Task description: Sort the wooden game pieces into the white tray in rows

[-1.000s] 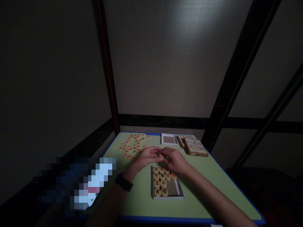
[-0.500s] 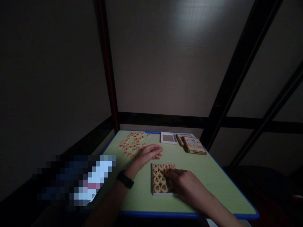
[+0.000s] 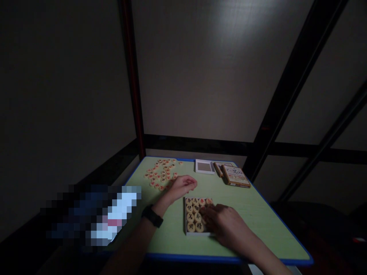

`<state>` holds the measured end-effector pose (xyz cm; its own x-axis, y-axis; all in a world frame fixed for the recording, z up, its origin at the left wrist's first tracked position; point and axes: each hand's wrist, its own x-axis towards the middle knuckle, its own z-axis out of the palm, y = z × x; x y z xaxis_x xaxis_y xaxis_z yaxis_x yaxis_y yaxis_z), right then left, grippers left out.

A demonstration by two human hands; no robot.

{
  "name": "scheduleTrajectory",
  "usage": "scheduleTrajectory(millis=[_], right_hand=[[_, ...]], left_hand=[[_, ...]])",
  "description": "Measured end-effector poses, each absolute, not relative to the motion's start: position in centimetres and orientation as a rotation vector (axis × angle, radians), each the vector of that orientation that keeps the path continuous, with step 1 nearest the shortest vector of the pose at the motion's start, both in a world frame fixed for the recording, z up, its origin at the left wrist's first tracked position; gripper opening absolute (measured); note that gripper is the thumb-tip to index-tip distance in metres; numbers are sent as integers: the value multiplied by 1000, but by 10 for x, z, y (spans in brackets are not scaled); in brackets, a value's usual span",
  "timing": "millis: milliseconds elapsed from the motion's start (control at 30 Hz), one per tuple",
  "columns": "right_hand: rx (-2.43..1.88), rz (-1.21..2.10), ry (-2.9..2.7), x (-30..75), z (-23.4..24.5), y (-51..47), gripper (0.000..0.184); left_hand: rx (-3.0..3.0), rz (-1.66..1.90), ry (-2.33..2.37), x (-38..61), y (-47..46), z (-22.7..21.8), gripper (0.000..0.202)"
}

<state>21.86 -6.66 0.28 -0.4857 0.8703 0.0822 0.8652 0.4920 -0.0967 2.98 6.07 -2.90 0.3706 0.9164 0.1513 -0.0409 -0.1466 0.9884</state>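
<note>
Wooden Chinese chess pieces (image 3: 190, 217) with black or red characters stand in rows in a shallow white box (image 3: 197, 233) near the front of the table. My right hand (image 3: 226, 223) reaches over the box's right side, its fingers pinched at a piece there; the fingers hide most of that piece and the box's right column. My left hand (image 3: 185, 185), with a dark band (image 3: 152, 216) on the wrist, hovers behind the box with fingers curled together. Whether it holds a piece is hidden. Loose pieces (image 3: 163, 173) lie scattered left of and beyond it.
A white-rimmed box part (image 3: 204, 167) lies at the back of the green table (image 3: 258, 225). Right of it are printed boxes (image 3: 235, 176), one close beside the other. A pixelated bright shape (image 3: 120, 214) is at the left edge. A wall (image 3: 197, 76) rises behind.
The fingers of my left hand have drawn together from a looser spread. My right hand has shifted slightly over the box, fingers staying at its right side.
</note>
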Motion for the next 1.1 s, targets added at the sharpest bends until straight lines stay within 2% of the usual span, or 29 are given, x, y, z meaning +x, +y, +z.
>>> scheduleTrajectory(millis=[133,300,467,567,833,1100], right_hand=[[-1499,135,-2568,219,-1,-64,25],[-1532,253,-2498,222,4,-67,38],[-1511,138,-2570,218,10,-60,21],[-1484,179,-2588,218,9,-52,15],[-1447,322,-2570,222,8,-49,29],[-1426,324,-2549,221,11,-52,31]], left_hand=[[1477,1037,827,31,60,-29,24],[1494,1063,814,32,61,-30,23],[1503,1058,829,32,62,-32,22],[1503,1058,837,32,62,-31,21],[1496,1050,832,31,60,-29,17],[1504,1046,840,31,60,-29,11]])
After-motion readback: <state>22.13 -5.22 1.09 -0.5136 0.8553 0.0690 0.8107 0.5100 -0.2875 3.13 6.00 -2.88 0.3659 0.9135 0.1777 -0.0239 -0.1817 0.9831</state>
